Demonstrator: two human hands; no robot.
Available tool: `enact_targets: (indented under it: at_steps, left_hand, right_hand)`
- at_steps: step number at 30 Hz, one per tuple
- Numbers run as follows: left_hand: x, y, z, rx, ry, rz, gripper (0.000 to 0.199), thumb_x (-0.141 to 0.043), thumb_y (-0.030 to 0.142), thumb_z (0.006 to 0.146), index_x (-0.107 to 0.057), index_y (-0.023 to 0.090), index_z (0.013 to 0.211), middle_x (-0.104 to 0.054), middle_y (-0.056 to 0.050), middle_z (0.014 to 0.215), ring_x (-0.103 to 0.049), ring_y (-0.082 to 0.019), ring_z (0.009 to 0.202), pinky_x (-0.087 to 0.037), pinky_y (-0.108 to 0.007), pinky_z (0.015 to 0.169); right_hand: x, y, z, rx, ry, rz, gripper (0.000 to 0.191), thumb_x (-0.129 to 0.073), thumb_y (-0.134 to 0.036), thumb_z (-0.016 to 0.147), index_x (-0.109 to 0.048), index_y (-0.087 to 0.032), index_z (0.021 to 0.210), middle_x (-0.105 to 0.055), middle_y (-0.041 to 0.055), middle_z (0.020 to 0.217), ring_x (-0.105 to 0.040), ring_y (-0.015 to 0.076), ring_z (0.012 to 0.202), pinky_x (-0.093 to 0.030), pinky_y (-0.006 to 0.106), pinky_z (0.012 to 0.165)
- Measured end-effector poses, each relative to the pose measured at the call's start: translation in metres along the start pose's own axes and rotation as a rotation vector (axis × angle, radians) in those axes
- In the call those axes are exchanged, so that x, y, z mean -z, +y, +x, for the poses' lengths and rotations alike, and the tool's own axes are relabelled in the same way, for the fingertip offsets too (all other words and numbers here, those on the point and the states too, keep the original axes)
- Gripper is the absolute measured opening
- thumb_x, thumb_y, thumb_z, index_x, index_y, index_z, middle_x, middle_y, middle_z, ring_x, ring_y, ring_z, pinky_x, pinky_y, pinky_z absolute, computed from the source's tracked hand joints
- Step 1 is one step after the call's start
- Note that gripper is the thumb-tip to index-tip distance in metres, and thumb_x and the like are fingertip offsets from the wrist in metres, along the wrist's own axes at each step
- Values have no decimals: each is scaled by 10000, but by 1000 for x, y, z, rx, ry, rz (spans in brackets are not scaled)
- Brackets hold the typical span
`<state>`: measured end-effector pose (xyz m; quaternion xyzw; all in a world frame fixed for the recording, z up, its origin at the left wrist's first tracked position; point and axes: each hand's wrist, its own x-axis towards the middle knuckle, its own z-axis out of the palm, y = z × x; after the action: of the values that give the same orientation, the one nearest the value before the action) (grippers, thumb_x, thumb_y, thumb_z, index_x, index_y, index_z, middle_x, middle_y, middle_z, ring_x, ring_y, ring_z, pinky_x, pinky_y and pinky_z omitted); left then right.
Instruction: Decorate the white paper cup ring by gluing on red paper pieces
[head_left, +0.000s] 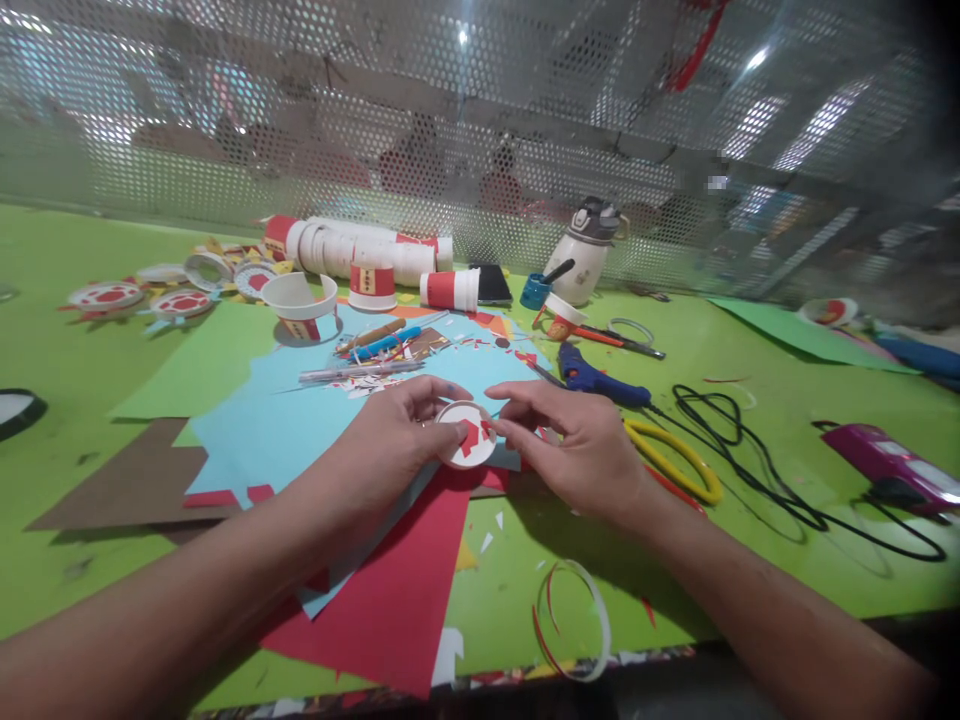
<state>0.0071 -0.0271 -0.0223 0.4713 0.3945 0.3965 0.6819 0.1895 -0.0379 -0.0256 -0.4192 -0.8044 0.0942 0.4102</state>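
Note:
My left hand (409, 425) grips a cut-off paper cup base (466, 455), a shallow white disc with a raised rim. Its thumb lies over red paper shapes on the disc's face. At the disc's right edge, my right hand (574, 440) has thumb and forefinger pinched at a small red paper piece (486, 430). Below both hands spread light blue paper (262, 420) and red paper (397, 590). Just beyond them are a pen-like clear tool (360, 372), a blue pen-shaped tool (386, 343) and scattered paper scraps.
A blue glue gun (600, 380) with a black cord lies to the right, near yellow-handled scissors (675, 460) and a purple device (892, 465). Behind stand stacked paper cups (367, 255), a bottle (581, 260) and a perforated metal screen (450, 130). Decorated discs (180, 303) lie at left.

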Motion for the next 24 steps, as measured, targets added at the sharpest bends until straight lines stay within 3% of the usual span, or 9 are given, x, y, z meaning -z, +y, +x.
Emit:
enact_targets:
  at_steps: [7,24]
  left_hand:
    - [0,1,0,-9,6,13,257,-641,54,704,-589,141,940,-664,-30,774,-649,-166,703,-484,-277,658]
    - [1,0,2,22,17,8,290,-674,70,650,-580,150,913,-663,-38,790,-638,-190,741,-462,-326,710]
  right_hand:
    - [3,-2,1,8,-88,-11,83,-654,-92,837,-723,-133,857,-737,23,788,-644,102,698,-471,208,662]
    - [4,-2,2,-37,-142,28,84,-645,-108,842,-708,-149,804,-717,15,756,-617,106,667,-457,226,633]
